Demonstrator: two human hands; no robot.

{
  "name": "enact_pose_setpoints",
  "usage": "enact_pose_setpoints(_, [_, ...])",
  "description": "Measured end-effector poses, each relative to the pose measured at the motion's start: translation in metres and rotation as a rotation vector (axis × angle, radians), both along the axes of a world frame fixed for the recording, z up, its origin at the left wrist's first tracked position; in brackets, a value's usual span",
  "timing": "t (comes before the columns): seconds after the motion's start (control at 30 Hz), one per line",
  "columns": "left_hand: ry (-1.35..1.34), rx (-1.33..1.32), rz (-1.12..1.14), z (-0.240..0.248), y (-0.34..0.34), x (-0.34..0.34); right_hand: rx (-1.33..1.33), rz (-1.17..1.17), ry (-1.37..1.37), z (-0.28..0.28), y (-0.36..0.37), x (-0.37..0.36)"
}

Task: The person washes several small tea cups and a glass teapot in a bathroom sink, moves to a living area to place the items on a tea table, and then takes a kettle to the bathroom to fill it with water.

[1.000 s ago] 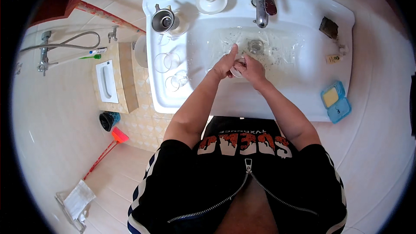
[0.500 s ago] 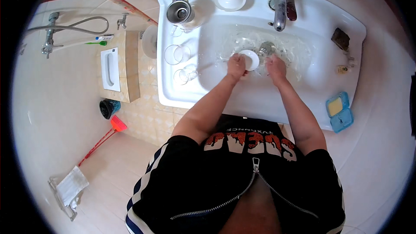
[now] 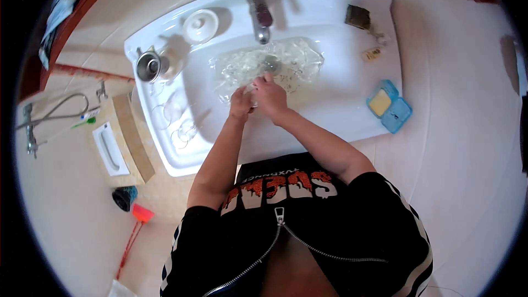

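While both our hands meet low in the basin, just below the tap's spout [image 3: 263, 36], we have the left hand [image 3: 240, 104] and the right hand [image 3: 270, 97] pressed close together around a small pale thing [image 3: 252, 99] that shows only as a sliver between them; what it is, we cannot tell. The fingers of both hands are curled in on it, the right hand lying partly over the left. To wash it well, we judge it best to keep it low over the drain [image 3: 270, 64], near the stream, and to turn it between the palms without loosening the hold, since wet skin lets things slip. Room is tighter on our left: clear glasses [image 3: 177, 111] stand along the basin's left slope, with a metal cup [image 3: 148, 67] and a white lid [image 3: 199, 25] on the sink's rim [image 3: 324, 0] above them, so the left elbow should stay tucked in. To our right the basin floor lies open, and the blue soap box [image 3: 389, 105] sits well apart on the counter. The near rim runs just under our forearms.
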State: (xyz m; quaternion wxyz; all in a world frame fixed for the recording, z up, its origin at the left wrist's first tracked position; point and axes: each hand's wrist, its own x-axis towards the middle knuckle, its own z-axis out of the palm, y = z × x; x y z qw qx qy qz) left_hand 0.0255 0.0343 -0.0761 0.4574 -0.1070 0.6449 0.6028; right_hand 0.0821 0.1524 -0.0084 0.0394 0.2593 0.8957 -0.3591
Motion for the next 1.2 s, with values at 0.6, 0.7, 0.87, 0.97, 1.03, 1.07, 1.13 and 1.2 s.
enact_pose_setpoints(0.6, [-0.837,0.443,0.146,0.037,0.021,0.004,-0.867,-0.266,0.097,-0.009,0.022,-0.023])
enact_pose_setpoints(0.7, [-0.927,0.53,0.17,0.038,0.007,-0.001,-1.068,-0.294,-0.023,-0.019,0.027,-0.021])
enact_pose_setpoints(0.87, [-0.735,0.433,0.077,0.07,0.008,-0.007,-1.229,-0.612,0.095,-0.047,0.024,-0.017])
enact_pose_setpoints(0.97, [-0.585,0.346,0.126,0.06,0.008,-0.001,-1.137,-0.674,0.182,-0.061,0.022,-0.015])
enact_pose_setpoints(1.03, [-0.31,0.142,0.17,0.058,0.013,0.0,-0.836,-0.544,0.208,-0.063,0.025,-0.013])
enact_pose_setpoints(1.07, [-0.338,0.248,0.27,0.058,0.015,0.003,-0.836,-0.544,0.208,-0.063,0.027,-0.01])
enact_pose_setpoints(1.13, [-0.38,0.201,0.388,0.05,0.015,0.001,-0.851,-0.401,0.215,-0.049,0.024,-0.006])
enact_pose_setpoints(1.2, [-0.426,0.157,0.49,0.044,0.018,0.003,-0.982,-0.422,0.196,-0.036,0.011,0.001])
